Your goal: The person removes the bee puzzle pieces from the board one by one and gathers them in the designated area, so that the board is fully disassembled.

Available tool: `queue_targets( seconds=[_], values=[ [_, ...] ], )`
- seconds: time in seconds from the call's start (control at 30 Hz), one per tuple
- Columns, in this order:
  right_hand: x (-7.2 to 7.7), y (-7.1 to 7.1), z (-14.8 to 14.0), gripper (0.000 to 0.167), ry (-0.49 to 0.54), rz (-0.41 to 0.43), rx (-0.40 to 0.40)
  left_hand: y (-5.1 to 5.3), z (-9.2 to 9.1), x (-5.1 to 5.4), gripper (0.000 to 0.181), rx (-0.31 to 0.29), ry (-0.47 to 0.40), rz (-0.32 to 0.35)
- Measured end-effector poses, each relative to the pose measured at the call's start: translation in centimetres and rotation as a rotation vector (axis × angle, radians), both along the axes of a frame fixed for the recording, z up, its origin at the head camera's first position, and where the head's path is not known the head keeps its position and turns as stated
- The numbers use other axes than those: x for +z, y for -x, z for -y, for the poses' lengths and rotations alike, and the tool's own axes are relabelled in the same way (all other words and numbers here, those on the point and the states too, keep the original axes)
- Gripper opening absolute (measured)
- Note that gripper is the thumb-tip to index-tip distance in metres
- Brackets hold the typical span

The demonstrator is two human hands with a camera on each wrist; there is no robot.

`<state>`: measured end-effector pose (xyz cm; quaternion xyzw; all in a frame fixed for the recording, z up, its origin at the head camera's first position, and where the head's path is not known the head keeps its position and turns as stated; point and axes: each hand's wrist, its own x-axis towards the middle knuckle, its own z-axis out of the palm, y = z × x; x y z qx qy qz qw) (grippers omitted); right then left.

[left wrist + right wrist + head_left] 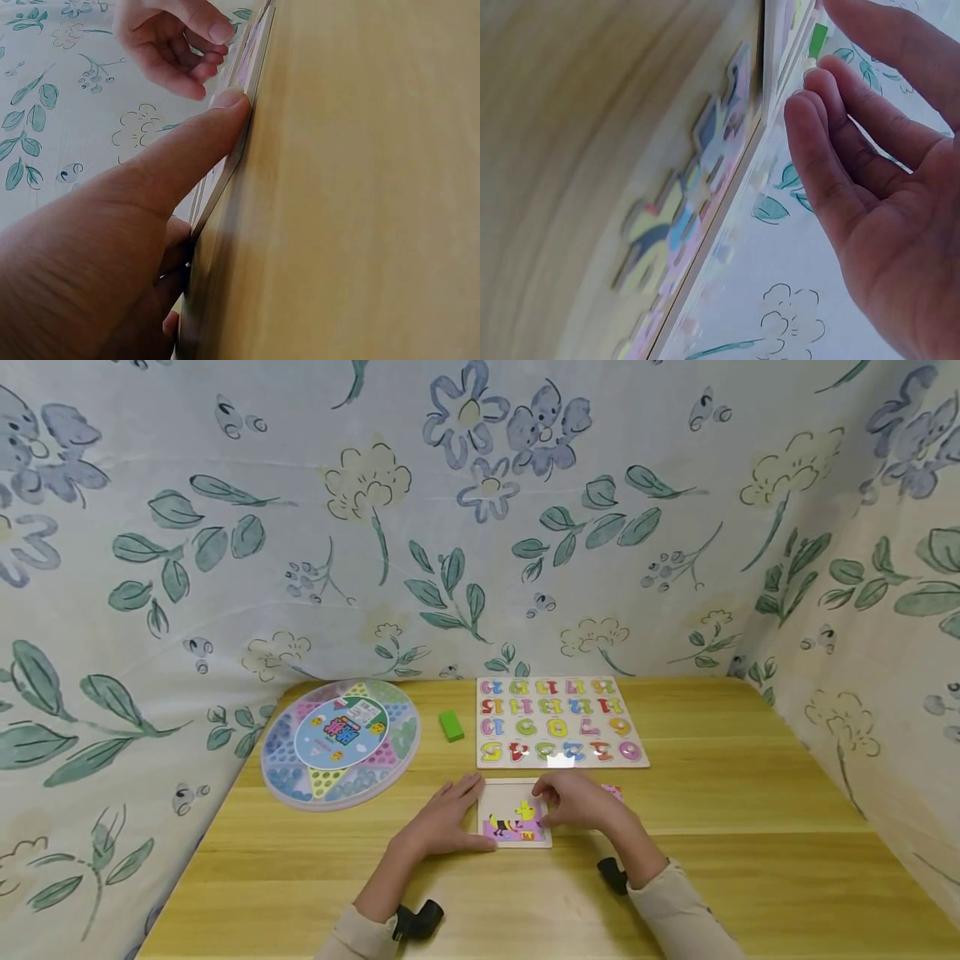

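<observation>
A small jigsaw puzzle board (502, 794) lies before me, its lower part filled with pieces showing a bee on pink. My left hand (444, 823) holds its left side, thumb on the near edge and fingers at the far left corner. Over the board's right side hovers my right hand (581, 802), fingers loosely bent. The left wrist view shows a gap between the right thumb and fingers, with nothing seen in it. Loose puzzle pieces (656, 240) lie on the table beside the board, mostly hidden under the right hand in the head view.
Behind the puzzle board lies a number board (555, 722) with colourful numerals. A green block (452, 726) sits to its left. Farther left is a round Chinese checkers board (341, 743). Floral cloth (480, 527) hangs behind the wooden table (750, 877).
</observation>
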<state>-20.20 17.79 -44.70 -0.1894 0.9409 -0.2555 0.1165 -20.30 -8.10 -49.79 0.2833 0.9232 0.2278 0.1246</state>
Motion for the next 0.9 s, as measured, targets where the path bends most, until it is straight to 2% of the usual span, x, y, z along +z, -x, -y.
queue_targets(
  seconds=[0.17, 0.33, 0.6, 0.9],
  values=[
    [-0.5, 0.4, 0.7, 0.033, -0.01, 0.037, 0.004, 0.0, -0.1, -0.2, 0.105, -0.006, 0.006, -0.007],
    [-0.8, 0.8, 0.9, 0.03, -0.027, 0.038, 0.027, 0.2, -0.1, -0.3, 0.105, -0.001, 0.021, -0.004],
    [-0.7, 1.0, 1.1, 0.025, -0.028, 0.086, 0.014, 0.2, -0.2, -0.3, 0.106, 0.007, 0.017, -0.008],
    [-0.8, 1.3, 1.2, 0.022, -0.026, 0.09, 0.047, 0.0, -0.1, 0.0, 0.106, 0.013, 0.017, 0.001]
  ],
)
